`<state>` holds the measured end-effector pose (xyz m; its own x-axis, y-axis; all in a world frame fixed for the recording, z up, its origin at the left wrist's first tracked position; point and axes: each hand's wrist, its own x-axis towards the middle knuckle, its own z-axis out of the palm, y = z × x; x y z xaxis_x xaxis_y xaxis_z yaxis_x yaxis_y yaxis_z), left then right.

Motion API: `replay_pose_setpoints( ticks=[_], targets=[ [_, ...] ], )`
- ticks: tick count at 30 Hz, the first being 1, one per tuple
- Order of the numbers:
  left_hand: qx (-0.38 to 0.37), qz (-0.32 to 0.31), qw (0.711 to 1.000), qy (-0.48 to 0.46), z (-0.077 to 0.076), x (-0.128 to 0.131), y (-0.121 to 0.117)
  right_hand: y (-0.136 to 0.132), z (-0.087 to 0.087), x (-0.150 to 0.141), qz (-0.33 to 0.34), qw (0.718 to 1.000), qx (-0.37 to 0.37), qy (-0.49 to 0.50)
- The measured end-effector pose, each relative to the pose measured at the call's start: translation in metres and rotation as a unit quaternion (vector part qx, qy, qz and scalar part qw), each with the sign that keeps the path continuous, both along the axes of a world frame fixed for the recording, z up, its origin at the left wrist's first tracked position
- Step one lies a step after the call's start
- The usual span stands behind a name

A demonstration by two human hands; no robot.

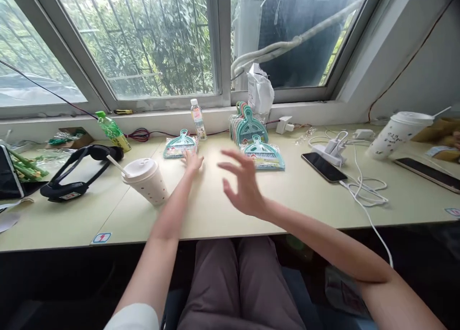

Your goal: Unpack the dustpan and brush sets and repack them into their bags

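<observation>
One cup (145, 179) beside left forearm (168, 220), left grip (192, 160) open at dustpan packet (175, 148), bottle (198, 120) beyond, right grip (234, 176) open

The surface (223, 215) looks smooth and pale with a soft sheen, and the phone (323, 167) at right has a glossy, dark face. The green bottle (113, 131) at left looks like clear, shiny plastic; the trousers (240, 282) at the near edge are matt cloth.
</observation>
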<state>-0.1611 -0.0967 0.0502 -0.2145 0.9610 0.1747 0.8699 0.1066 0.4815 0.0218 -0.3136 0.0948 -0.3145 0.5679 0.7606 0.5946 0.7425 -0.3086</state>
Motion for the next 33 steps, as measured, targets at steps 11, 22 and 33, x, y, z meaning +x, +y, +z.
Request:
replay_pose_setpoints(
  ticks=[11, 22, 33],
  targets=[
    [0.004, -0.007, 0.995, 0.099, -0.030, -0.025, 0.012, 0.099, -0.093, -0.029, -0.011, 0.932, -0.361, -0.046],
    [0.046, 0.049, 0.995, 0.078, -0.030, -0.030, 0.020, 0.087, -0.081, -0.020, 0.016, 0.918, -0.392, -0.063],
    [0.191, -0.059, 0.977, 0.071, -0.014, 0.003, -0.015, 0.101, -0.076, -0.008, 0.071, 0.779, -0.513, 0.353]
  ],
)
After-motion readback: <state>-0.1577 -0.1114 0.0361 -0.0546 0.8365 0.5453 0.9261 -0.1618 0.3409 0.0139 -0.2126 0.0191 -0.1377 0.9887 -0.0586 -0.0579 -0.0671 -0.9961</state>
